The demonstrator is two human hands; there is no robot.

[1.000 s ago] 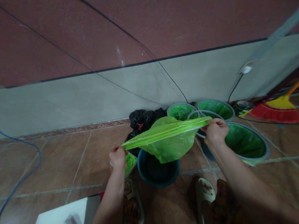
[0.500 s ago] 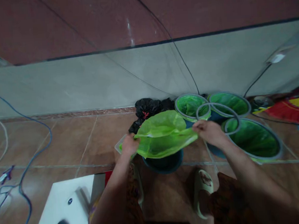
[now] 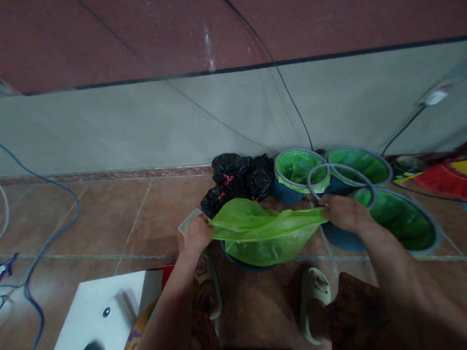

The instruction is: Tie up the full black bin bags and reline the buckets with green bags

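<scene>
My left hand [image 3: 197,233] and my right hand [image 3: 343,211] each pinch one side of the mouth of a thin green plastic bag [image 3: 263,232], stretched between them. The bag hangs into a dark blue bucket [image 3: 239,262] on the tiled floor just in front of my feet. Most of the bucket is hidden by the bag. Both hands are closed on the bag's rim.
Three buckets lined with green bags [image 3: 400,219] and a loose grey ring [image 3: 340,181] stand right. Tied black rubbish bags [image 3: 234,180] lie against the wall. A small clear tub [image 3: 187,223] sits under my left hand, a white box [image 3: 103,317] at lower left, cables [image 3: 35,263] left, a broom [image 3: 453,173] far right.
The bag was held high and flat across the bucket. Both hands have lowered it, its mouth has opened, and its body now sinks into the blue bucket.
</scene>
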